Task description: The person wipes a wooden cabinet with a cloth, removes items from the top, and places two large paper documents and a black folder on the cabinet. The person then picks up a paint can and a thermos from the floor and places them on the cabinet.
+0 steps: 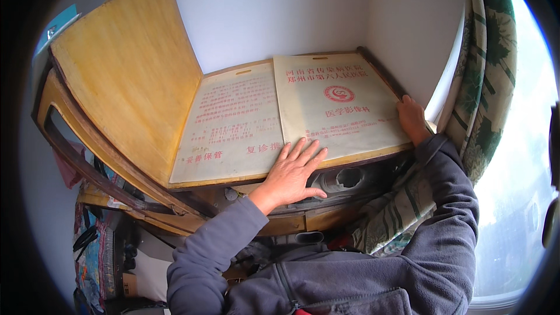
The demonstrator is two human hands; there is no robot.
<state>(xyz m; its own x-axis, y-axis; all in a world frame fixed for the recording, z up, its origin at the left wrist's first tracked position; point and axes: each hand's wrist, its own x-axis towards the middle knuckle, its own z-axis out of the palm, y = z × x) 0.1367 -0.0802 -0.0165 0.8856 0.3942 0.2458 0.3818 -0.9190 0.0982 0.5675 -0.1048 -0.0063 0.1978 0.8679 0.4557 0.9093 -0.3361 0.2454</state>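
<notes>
Two pale, flat hospital film bags with red printing lie on a yellow wooden board with dark edges (326, 164). The right bag (341, 118) bears a round red emblem and overlaps the inner edge of the left bag (232, 127). Both have a slotted handle hole at the far end. My left hand (291, 175) rests palm down, fingers spread, on the front edge where the bags meet. At the right side, my right hand (412, 119) is curled against the dark wooden rail (380, 72) beside the right bag. Its fingertips are partly hidden.
A yellow wooden panel (131, 65) rises on the left, with a curved wooden frame (105, 153) before it. Beneath the board is a dark recess with a round-holed grey part (339, 181). A green leaf-patterned curtain (494, 70) hangs by the bright window (507, 227).
</notes>
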